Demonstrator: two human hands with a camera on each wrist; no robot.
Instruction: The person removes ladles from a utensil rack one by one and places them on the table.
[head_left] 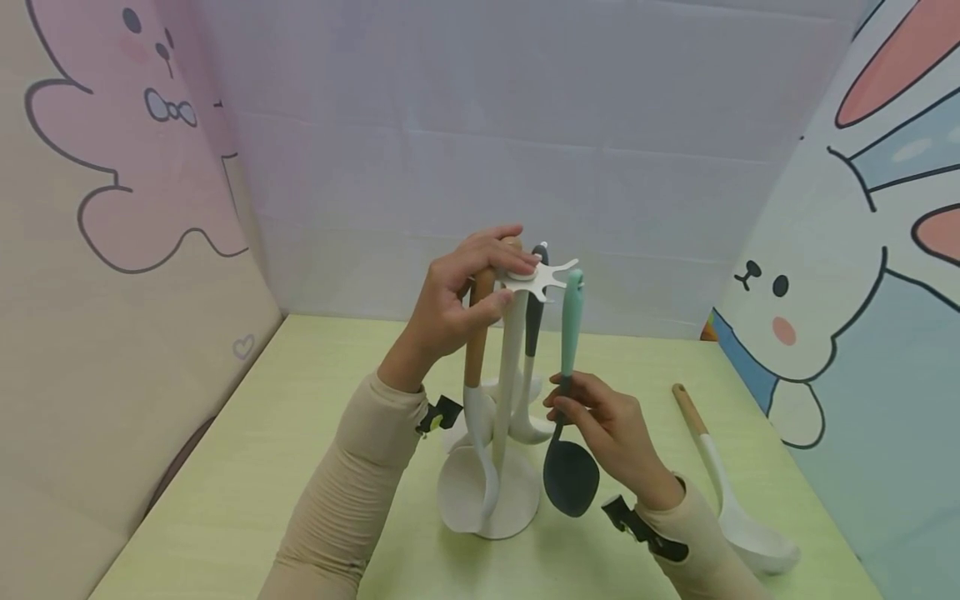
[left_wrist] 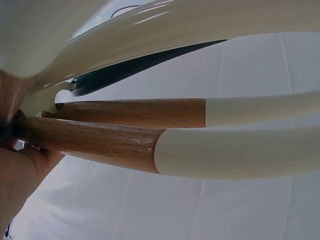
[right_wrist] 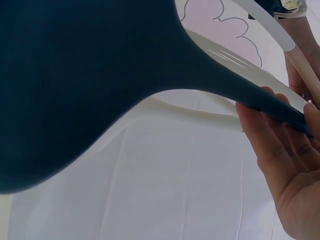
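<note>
A white utensil stand [head_left: 513, 358] rises from a round base on the table. My left hand [head_left: 457, 292] grips its top hub, fingers over the knob and thumb at the near edge. My right hand [head_left: 611, 425] pinches a spoon [head_left: 572, 479] with a mint handle and a dark head, low on its handle. The spoon's top end meets a hook on the stand's right side; whether it hangs there I cannot tell. A wooden-handled white utensil [head_left: 477, 358] hangs below my left hand. Wooden handles [left_wrist: 95, 142] fill the left wrist view; the dark head [right_wrist: 85, 85] looms in the right wrist view.
A white ladle [head_left: 750, 525] with a wooden handle lies on the table at the right. A dark-handled white ladle [head_left: 534, 329] hangs at the stand's back. Printed cloth walls [head_left: 495, 167] surround the pale green table [head_left: 330, 367].
</note>
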